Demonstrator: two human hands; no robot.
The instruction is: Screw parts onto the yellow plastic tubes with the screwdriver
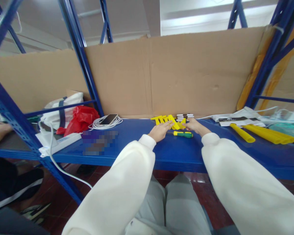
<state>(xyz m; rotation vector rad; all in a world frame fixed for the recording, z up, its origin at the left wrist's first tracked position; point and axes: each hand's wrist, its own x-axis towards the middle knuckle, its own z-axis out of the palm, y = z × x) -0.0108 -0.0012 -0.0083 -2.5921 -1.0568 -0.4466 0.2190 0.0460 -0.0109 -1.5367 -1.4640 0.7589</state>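
A row of yellow plastic pieces (172, 121) lies at the back of the blue shelf. My left hand (161, 130) rests over their left part with its fingers stretched out flat. At the right end of the row, my right hand (195, 126) has its fingers closed on the edge of a yellow piece; its fingertips are small and partly hidden. Just behind that hand, several white-and-black markers (185, 116) lie side by side. A green-and-yellow screwdriver (183, 134) sits in front of the pieces, between my hands, its shaft pointing left.
On the right lie yellow tubes (267, 133) and a flat packet (241, 121). To the left are a phone (109, 119) on a coiled white cable (98, 124), a red bag (82, 119) and a power strip (63, 143). Cardboard (186, 71) stands behind; another person's arm (0, 133) shows far left.
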